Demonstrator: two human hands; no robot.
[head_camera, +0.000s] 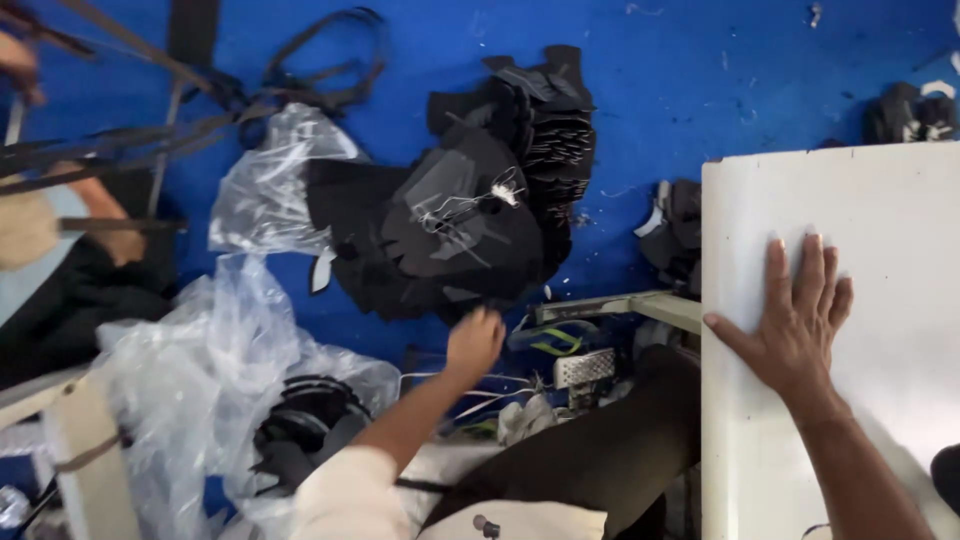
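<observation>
Fabric pieces (470, 215), black and cut to shape, lie fanned in a pile on the blue floor (700, 80), and the left hand (473, 342) reaches down to the pile's near edge. Motion blur hides its fingers, so I cannot tell whether its grip is closed on a piece or only touching; it looks loosely curled. The right hand (797, 322) lies flat and open on the white worktop (880, 200), fingers spread, holding nothing, just inside the worktop's left edge.

Risk, as I judge it: the pieces overlap closely, so a pull at the edge could drag several along or scatter the fan. White threads (470, 205) lie on top and may snag. Clear plastic bags (265, 190) touch the pile's left side and could slide with it.

Room is tight near the left hand: a metal bracket (620, 305) and a ribbed pedal (584, 368) sit just to its right, below the worktop edge. Black straps (200, 110) tangle at upper left, well apart. Open floor lies beyond the pile, toward the top right.
</observation>
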